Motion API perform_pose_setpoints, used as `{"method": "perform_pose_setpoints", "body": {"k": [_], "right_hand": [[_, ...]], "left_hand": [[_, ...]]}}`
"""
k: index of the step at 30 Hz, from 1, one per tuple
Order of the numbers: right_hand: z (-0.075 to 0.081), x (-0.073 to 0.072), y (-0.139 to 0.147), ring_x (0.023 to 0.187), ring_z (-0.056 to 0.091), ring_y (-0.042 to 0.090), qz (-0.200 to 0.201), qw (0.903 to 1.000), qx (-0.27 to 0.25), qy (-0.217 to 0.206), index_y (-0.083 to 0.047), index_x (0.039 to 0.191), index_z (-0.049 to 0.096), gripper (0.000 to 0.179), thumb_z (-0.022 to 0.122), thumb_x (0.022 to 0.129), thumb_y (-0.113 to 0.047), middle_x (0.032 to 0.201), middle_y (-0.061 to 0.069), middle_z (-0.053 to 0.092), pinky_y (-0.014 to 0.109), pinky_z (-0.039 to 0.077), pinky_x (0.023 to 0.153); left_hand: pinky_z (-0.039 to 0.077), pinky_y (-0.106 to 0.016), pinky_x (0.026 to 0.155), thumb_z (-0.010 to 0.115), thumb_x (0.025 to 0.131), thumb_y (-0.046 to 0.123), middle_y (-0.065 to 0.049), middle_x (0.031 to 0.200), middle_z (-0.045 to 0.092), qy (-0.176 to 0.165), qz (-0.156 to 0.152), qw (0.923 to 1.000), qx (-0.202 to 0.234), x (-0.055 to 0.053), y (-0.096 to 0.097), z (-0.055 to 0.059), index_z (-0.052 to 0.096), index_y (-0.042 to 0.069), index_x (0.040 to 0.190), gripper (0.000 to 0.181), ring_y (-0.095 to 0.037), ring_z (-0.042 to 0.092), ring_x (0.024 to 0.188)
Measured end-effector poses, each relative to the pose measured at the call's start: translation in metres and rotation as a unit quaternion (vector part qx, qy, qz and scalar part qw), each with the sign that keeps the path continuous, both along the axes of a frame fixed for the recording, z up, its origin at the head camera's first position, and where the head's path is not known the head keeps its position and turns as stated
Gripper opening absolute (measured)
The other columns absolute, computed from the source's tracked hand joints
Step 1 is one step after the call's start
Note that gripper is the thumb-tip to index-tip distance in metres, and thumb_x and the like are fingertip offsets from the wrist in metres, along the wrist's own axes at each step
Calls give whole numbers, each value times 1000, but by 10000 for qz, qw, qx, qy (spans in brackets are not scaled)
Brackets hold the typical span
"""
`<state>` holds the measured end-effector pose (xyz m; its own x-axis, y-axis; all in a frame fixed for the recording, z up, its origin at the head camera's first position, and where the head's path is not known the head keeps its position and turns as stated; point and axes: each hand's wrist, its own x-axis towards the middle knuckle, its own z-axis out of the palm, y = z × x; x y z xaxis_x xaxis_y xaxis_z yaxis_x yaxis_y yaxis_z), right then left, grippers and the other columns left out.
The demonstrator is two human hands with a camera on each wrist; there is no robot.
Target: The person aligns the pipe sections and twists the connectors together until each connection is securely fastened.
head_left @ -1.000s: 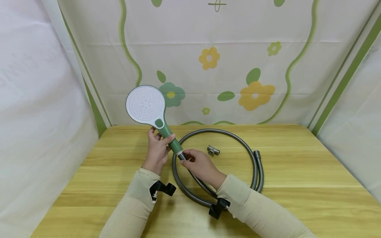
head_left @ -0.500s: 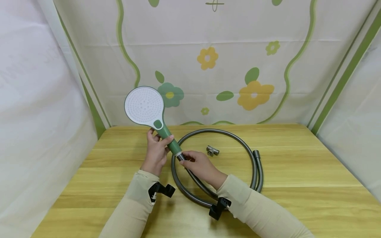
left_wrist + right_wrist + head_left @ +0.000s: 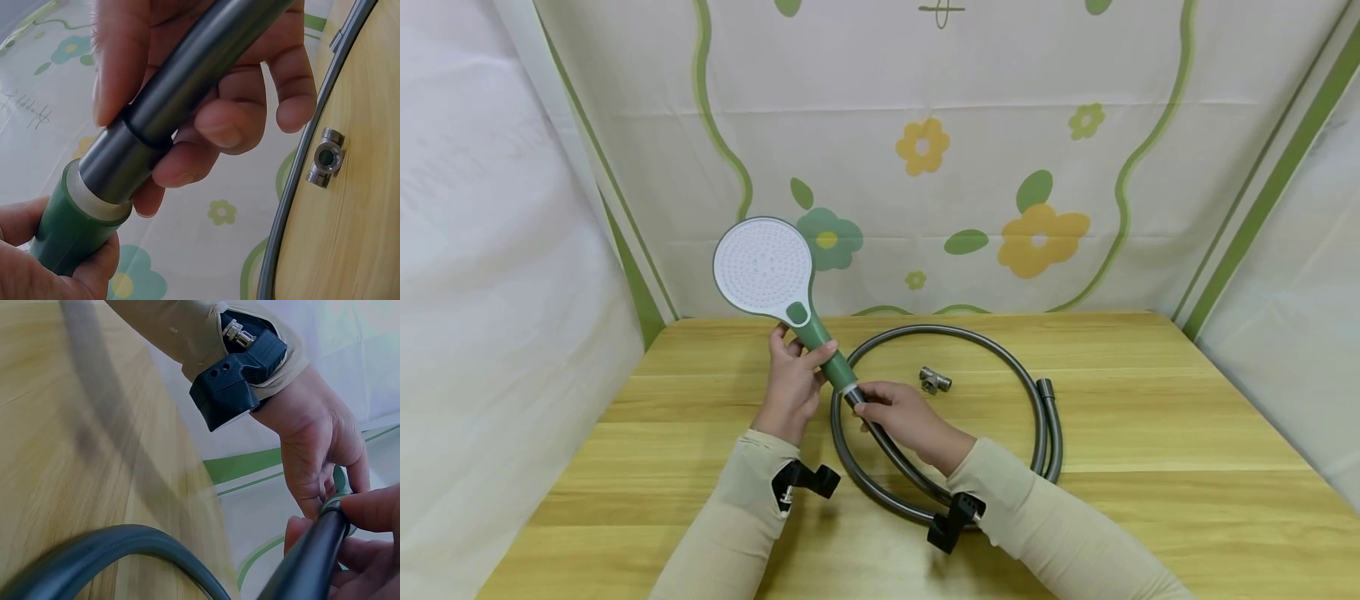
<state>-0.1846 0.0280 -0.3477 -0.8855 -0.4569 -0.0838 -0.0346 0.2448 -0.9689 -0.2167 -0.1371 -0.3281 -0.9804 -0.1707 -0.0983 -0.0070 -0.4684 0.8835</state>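
The left hand [image 3: 792,387] is gripping one shower head [image 3: 767,271], the right hand [image 3: 913,421] is pinching one hose [image 3: 194,72]; one fitting [image 3: 935,381] is lying nearby.

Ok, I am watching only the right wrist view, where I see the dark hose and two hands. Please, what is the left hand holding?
Observer: In the head view, the left hand grips the green handle of a shower head.
Operator: Thank you. And what does the left wrist view show at the bottom of this handle?
Observer: A white ring shows between the handle and the hose end.
Operator: Understood. Is any other part lying near?
Observer: Yes, a small metal tee fitting lies inside the loop of the hose.
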Motion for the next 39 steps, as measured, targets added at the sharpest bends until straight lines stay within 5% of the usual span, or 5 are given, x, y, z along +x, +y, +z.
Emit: {"method": "perform_pose_setpoints", "body": {"k": [13,26,39], "right_hand": [[2,-2,2,84,63,17,117,9990,-81,-422,2,135,53,39,50,99,-15,107,13,64,29,47,75],[-1,-4,3,88,64,18,143,9990,19,-415,-1,136,52,43,52,98,-22,109,15,65,29,44,74],[-1,5,6,82,57,18,-415,9947,552,764,-3,119,58,42,74,85,-23,100,7,60,30,51,67]], "left_hand": [[44,-41,95,59,89,-10,-13,139,36,24,-35,10000,-24,1,1,1,10,26,149,85,-27,47,112],[45,-41,93,59,89,-11,-12,137,37,44,25,10000,-67,2,2,0,10,25,149,85,-28,49,111],[45,-40,91,59,89,-12,-13,137,37,134,89,9998,-116,1,3,-1,9,22,150,86,-28,48,109]]}}
